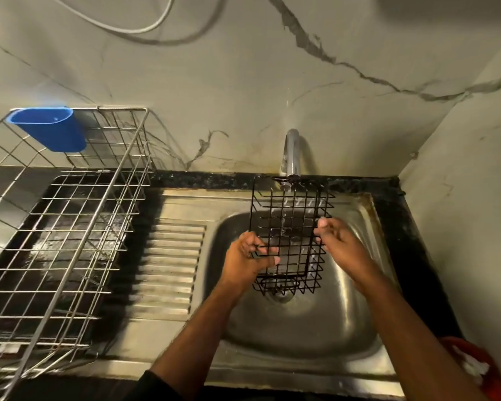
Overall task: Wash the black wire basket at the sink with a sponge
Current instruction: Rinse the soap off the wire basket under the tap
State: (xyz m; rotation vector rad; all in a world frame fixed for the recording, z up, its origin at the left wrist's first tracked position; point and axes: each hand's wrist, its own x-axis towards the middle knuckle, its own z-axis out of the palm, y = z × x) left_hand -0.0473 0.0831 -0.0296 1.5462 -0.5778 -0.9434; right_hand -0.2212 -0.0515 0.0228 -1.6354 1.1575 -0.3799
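While water runs from the tap, the basket is held over the sink bowl, its far end tucked right under the spout so the stream falls through the mesh. Left hand grips the near-left edge, fingers curled round the wires; right hand pinches the right rim, thumb and fingertips on the wire. Two-sided hold looks meant to steady the basket and tilt it lengthwise, draining toward the plughole below its near end. No sponge seen in either hand or anywhere on the counter; judged a wetting or rinsing step. Sink is stainless, dull and water-stained, with a ribbed drainboard to the left. Beyond that, a large steel wire rack sits on the dark counter, a blue cup hooked on its back rail. Walls are pale marble-look panels with grey veins, meeting in a corner at right; a cable loops across the top. Something red sits at the near-right counter edge, cut off, identity unclear. Light is dim and yellowish
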